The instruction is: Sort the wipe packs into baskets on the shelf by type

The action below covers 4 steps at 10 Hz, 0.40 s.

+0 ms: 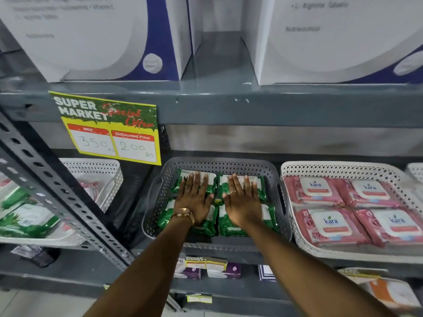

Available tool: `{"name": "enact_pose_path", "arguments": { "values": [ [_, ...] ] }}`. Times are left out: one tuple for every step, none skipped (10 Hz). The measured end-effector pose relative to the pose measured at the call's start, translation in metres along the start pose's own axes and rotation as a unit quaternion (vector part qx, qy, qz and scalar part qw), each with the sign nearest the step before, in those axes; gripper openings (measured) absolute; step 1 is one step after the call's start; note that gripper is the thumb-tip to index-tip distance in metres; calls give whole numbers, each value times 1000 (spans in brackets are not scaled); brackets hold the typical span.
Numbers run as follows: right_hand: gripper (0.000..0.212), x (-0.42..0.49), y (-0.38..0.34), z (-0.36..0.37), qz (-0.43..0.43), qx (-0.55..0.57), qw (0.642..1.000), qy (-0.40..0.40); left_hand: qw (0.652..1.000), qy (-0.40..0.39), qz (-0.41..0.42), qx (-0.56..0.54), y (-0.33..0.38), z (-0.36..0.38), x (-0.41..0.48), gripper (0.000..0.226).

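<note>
A grey perforated basket sits mid-shelf and holds several green wipe packs laid flat. My left hand rests flat on the left packs, fingers spread, a watch on the wrist. My right hand lies flat on the right packs in the same way. Neither hand grips anything. To the right, a white basket holds several pink Kara wipe packs. At far left another white basket holds green packs with a pink pack behind them.
A slanted grey perforated shelf upright crosses in front of the left basket. A yellow price card hangs from the shelf edge above. Large white-and-blue boxes stand on the upper shelf. Small boxes sit on the shelf below.
</note>
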State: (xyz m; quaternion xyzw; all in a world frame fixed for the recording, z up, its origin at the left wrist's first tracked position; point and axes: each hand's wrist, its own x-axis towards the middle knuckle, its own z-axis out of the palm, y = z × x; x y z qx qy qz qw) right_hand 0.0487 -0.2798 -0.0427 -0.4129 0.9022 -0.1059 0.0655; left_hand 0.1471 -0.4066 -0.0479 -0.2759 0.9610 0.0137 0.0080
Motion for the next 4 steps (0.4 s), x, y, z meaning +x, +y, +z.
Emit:
{"name": "enact_pose_path", "arguments": {
  "values": [
    [60, -1, 1, 0, -1, 0, 1000, -7, 1000, -5, 2, 0, 1, -1, 0, 59],
    [60, -3, 1, -6, -1, 14, 999, -29, 1000, -28, 4, -8, 0, -8, -4, 61],
    [61, -6, 4, -18, -11, 14, 1000, -20, 999, 25, 27, -16, 4, -25, -9, 70],
    [62, -25, 8, -38, -20, 91, 995, 46, 989, 131, 57, -29, 25, -42, -26, 72]
  ]
}}
